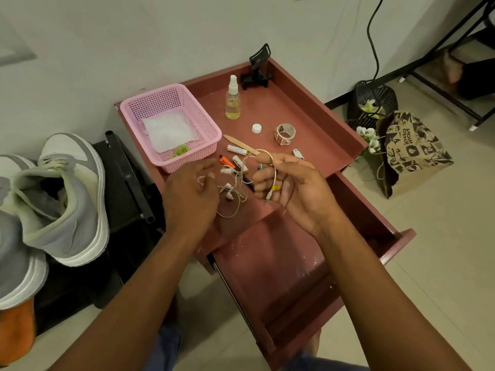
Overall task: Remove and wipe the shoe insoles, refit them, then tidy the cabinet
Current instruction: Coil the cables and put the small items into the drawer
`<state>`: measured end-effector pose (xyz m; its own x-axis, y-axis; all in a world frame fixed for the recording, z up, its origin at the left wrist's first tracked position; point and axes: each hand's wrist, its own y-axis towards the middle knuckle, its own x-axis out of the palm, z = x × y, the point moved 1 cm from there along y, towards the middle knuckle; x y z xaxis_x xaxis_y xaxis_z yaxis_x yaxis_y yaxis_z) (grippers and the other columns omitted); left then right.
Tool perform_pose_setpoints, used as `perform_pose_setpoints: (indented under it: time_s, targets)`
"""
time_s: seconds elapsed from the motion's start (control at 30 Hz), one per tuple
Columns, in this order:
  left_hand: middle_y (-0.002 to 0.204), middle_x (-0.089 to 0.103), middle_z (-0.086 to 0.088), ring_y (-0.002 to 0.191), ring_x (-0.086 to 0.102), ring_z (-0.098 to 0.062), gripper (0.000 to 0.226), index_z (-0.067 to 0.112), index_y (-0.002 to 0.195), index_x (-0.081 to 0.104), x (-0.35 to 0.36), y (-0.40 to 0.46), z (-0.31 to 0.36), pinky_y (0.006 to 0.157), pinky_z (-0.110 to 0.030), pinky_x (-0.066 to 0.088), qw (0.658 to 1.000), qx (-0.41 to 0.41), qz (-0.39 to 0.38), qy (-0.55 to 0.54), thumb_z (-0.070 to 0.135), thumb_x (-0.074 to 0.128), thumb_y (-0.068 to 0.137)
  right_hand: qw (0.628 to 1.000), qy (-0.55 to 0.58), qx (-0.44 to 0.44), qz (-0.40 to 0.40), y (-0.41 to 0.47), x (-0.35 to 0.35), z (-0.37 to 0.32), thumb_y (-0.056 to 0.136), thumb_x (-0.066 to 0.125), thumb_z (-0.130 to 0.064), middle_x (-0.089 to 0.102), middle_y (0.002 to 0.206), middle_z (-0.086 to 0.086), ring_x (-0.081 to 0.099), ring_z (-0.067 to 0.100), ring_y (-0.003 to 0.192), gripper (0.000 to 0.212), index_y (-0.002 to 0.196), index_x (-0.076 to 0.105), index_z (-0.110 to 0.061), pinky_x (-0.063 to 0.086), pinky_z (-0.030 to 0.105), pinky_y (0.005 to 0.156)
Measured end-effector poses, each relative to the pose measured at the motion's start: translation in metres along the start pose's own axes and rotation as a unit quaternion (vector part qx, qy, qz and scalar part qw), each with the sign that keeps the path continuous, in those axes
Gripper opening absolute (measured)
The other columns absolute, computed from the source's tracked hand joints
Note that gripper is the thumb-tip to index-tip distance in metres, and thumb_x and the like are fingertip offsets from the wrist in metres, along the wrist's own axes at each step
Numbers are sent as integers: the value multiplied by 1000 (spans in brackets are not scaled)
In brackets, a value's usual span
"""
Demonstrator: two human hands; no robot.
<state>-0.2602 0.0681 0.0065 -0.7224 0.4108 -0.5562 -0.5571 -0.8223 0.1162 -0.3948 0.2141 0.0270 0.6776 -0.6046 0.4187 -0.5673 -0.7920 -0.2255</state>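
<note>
The open drawer (pixel 281 277) of the cabinet (pixel 308 108) lies nearest. Above its back edge, the right hand (pixel 292 188) grips a tangled earphone cable (pixel 274 172), its fingers (pixel 263 158) curled round the loop. The left hand (pixel 190 194) pinches the cable's other end. Grey shoes (pixel 64 194) stand well apart, left of the cabinet, beyond a pink basket (pixel 171 124).
</note>
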Motion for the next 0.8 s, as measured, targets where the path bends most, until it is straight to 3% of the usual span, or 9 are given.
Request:
perform_pose_setpoints:
  time_s: [0.03,0.1,0.2,0.3,0.43,0.53,0.6,0.7,0.8]
  targets:
    - [124,65,21,109,50,10,34,30,127,72,0,-1,0,96,-12,44,1000,10,-1,1,16,60,98,1000,7,3,-10,-1,0,-1,103,43,-8,75,86,16,71,24,70,30,119,67,4,61,38,73]
    - [133,62,19,122,49,6,35,31,132,67,3,-1,0,111,-29,44,999,40,-13,-26,22,59,99,999,6,13,-32,-1,1,-1,102,44,-6,75,87,17,71,23,68,32,123,65,4,61,37,71]
    - [142,59,18,138,49,-7,38,33,140,60,8,-5,5,116,-42,41,986,106,-95,-92,30,55,102,997,-12,36,-71,-2,5,1,101,44,-3,73,83,20,69,23,64,32,121,68,1,59,36,70]
    - [129,68,7,125,61,-18,36,23,138,63,13,-8,12,106,-48,48,969,150,-151,-126,25,54,103,995,-14,55,-86,-2,7,3,99,42,0,71,78,22,66,24,58,29,113,67,-1,59,32,61]
    - [102,71,2,102,68,-25,21,24,113,70,15,-9,7,90,-57,53,967,116,-172,-149,34,56,101,993,12,65,-102,-1,3,3,92,39,2,67,82,25,63,26,60,25,95,63,-2,58,33,59]
    - [75,68,9,76,68,-14,22,27,86,69,14,-8,5,73,-43,55,967,106,-195,-127,35,59,104,988,76,78,-112,-1,1,2,85,39,-2,69,72,15,61,23,62,20,85,59,-6,54,30,58]
    - [69,66,9,64,63,-9,22,32,85,69,15,-11,4,61,-30,48,966,125,-211,-84,29,60,105,980,141,66,-121,-1,0,-2,84,40,-5,67,69,10,56,17,57,17,86,57,-8,43,23,53]
    - [78,68,4,72,63,-14,15,34,100,73,21,-12,-3,62,-30,47,962,154,-226,-2,23,62,101,964,238,23,-115,0,-4,-9,94,39,-9,60,65,2,44,6,47,22,99,60,-4,30,19,48]
    - [90,70,12,87,61,-2,19,32,107,76,23,-14,-4,71,-11,45,955,176,-229,67,19,67,96,957,278,-23,-79,0,-10,-17,104,44,-16,61,69,-1,44,3,47,32,126,61,0,31,17,48]
